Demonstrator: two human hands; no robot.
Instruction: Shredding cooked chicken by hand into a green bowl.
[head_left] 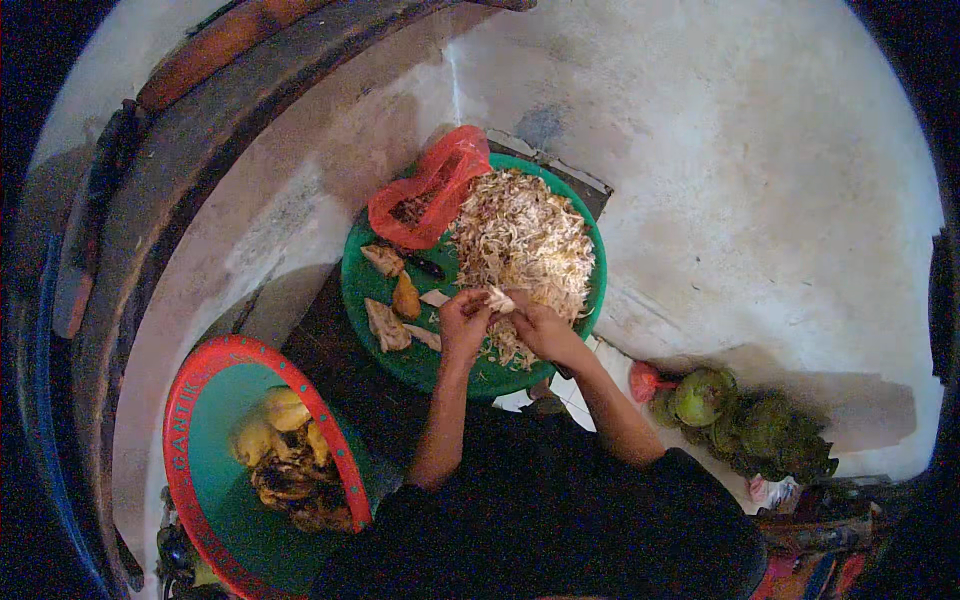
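Observation:
My left hand (463,320) and my right hand (536,325) meet over the near part of a round green tray (358,300), both pinched on a pale shredded meat piece (499,300). A big heap of pale shreds (525,225) covers the tray's right side. Left of my hands lie larger pale meat pieces (385,322), a yellowish piece (406,298) and a black-handled knife (427,267), partly hidden. A red plastic bag (428,200) with dark contents rests at the tray's back left.
A red-rimmed green basin (195,380) with yellow and browned whole pieces (290,470) is at lower left. Green coconuts (705,398) and a small red bag (645,382) lie right, against a pale wall (750,180). A dark wooden beam (200,110) runs along the left.

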